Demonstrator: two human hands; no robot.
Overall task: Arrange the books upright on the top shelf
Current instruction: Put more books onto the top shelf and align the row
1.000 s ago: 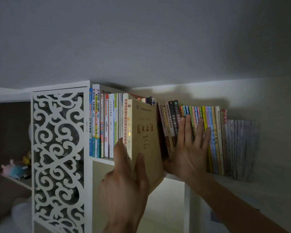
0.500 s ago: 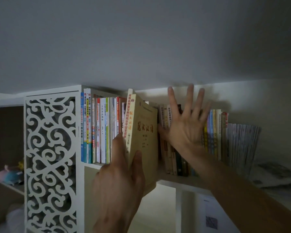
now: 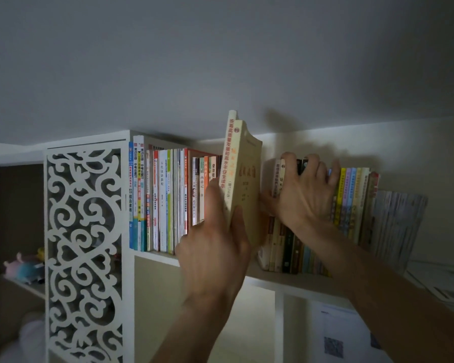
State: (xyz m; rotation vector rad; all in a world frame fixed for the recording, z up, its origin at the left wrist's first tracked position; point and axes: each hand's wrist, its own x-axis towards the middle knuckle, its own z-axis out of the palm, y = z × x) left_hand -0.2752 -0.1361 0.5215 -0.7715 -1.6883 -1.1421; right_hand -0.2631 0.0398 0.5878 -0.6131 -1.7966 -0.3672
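Note:
My left hand [image 3: 215,247] grips the lower end of two yellowish books [image 3: 243,174], held upright and raised above the gap in the row, their tops near the ceiling. Upright books [image 3: 168,200] fill the top shelf [image 3: 294,280] to the left of the gap. On the right of it stands another row of books [image 3: 351,200]. My right hand [image 3: 302,195] curls its fingers over the tops of the leftmost books of that right row, the thumb against their left side.
A white fretwork panel [image 3: 85,247] closes the shelf's left end. Plush toys [image 3: 24,268] lie on a lower shelf at far left. Loose papers [image 3: 440,281] lie flat at the right end. The ceiling hangs close above the books.
My left hand has lifted the two yellowish books higher and more upright. My right hand went from flat on the spines, to spread open, to hooked over the tops of the right row.

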